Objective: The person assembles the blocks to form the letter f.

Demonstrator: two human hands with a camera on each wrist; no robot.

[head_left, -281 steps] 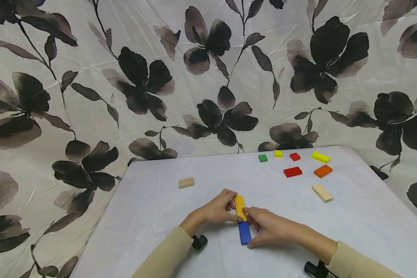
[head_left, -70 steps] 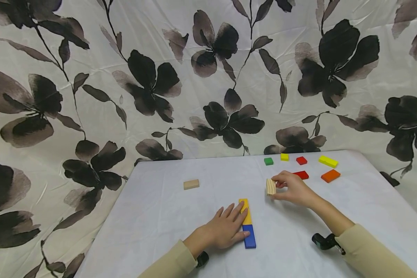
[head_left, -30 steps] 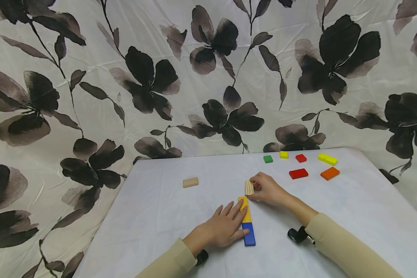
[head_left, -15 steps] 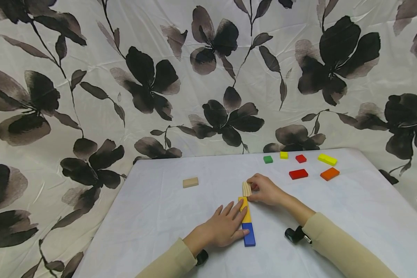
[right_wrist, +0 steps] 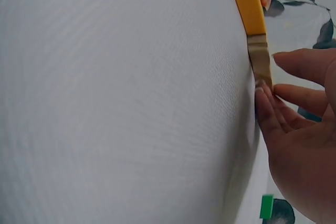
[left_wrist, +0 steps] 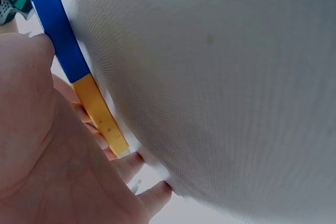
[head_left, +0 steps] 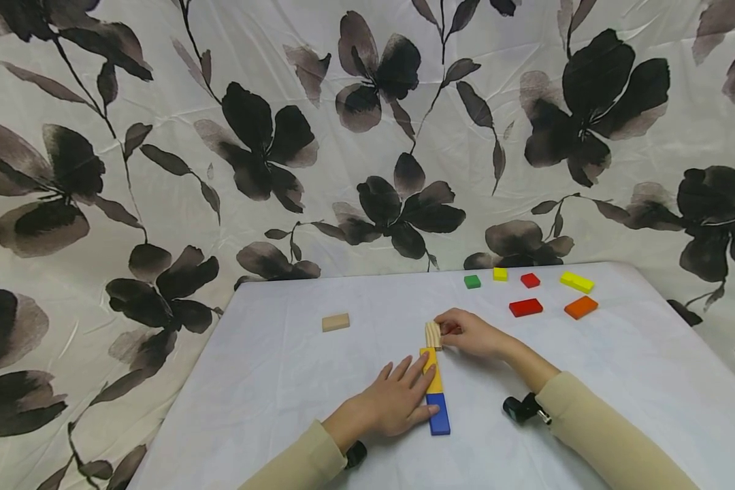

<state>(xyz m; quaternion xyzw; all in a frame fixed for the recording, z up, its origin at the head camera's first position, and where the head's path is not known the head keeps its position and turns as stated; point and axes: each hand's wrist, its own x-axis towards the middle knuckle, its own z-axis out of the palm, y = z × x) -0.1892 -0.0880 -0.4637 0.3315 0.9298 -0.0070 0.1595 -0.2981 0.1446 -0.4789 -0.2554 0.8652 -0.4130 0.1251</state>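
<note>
Spread flat, my left hand lies with its fingertips over the yellow block and its thumb on the blue block. Those two blocks meet end to end in a row on the white cloth. At the row's far end lies a ridged wooden block, its near end against the yellow one. My right hand has curled fingers around that wooden block's right side and far end. In the right wrist view the fingertips touch the ridged block, with the thumb tip close beside it.
A plain wooden block sits alone at the left. Towards the back right are a green block, small yellow block, small red block, longer red block, yellow bar and orange block. Behind hangs a floral cloth.
My right hand has brought the ridged wooden block from the right to the yellow block's far end; its thumb has since shifted slightly outward. The left hand went from gripping to lying flat.
</note>
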